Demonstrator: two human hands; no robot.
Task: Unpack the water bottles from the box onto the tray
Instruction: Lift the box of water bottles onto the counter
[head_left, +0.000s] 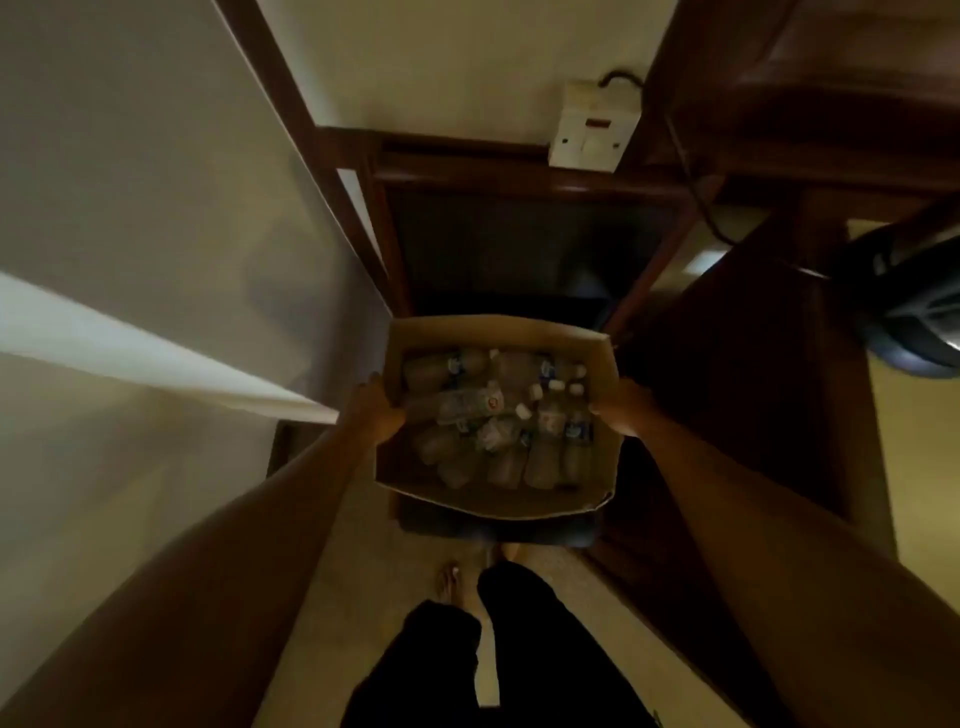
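Dim, narrow room with pale walls, dark reddish wooden furniture (769, 426) at right, a white wall switch box (592, 130) beyond, pale floor underfoot. Carried in mid-air above the floor and bare feet: an open brown cardboard box (498, 499), flaps up, no desk or tray in sight. Inside, a jumble of small clear plastic water bottles with white caps (498, 415), mostly lying on their sides, piled across one another. Left hand (376, 415) clamped on the left wall of the box, thumb hooked over the rim; right hand (621, 410) likewise closed on the right wall, fingers outside and out of view. Probably fairly heavy as a load if the bottles are full, with thin card walls likely to bow, so better supported from beneath than by the rims alone. Single bottles likely light, smooth, slightly squashy; best taken round the body or by the neck below the cap. Nothing unpacked yet.
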